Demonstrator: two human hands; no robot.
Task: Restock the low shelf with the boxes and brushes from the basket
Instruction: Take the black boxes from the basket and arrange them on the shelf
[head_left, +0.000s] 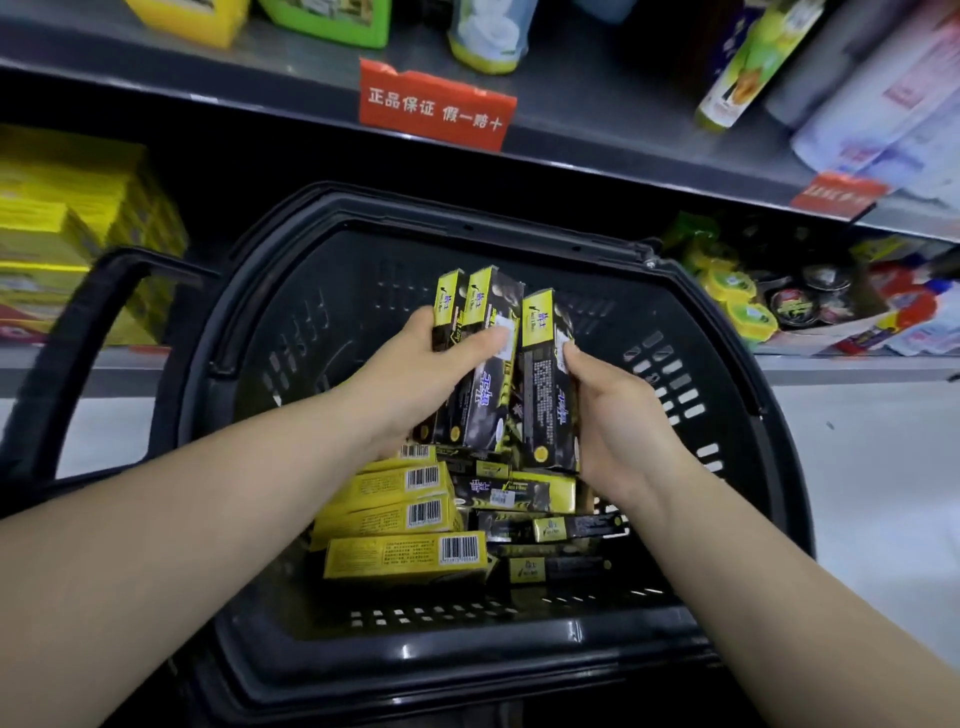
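Head view: both bare forearms reach forward over a black basket (467, 670), and the hands meet above its middle. The left hand (415, 374) turns palm inward, its grip closed round two boxes (485, 395) held side by side, with the thumb across the front face and the fingers hidden behind. The right hand (615, 421) mirrors it, its grip holding a third box (543, 395) with the thumb pressed near a white sticker. All three are slim rectangular cartons of glossy black-and-yellow printed card. Their long axes stand nearly upright, yellow top ends pointing away toward the shelving. Beneath them, loose boxes (405, 561) of the same kind lie flat in a heap on the basket floor, long axes roughly left to right, several showing yellow faces with barcodes. The basket is rigid moulded plastic with slotted walls and a thick rim. Behind it runs the low shelf (857, 366), a grey ledge carrying yellow packs (62, 244) at left and small round tubs (748, 312) at right.
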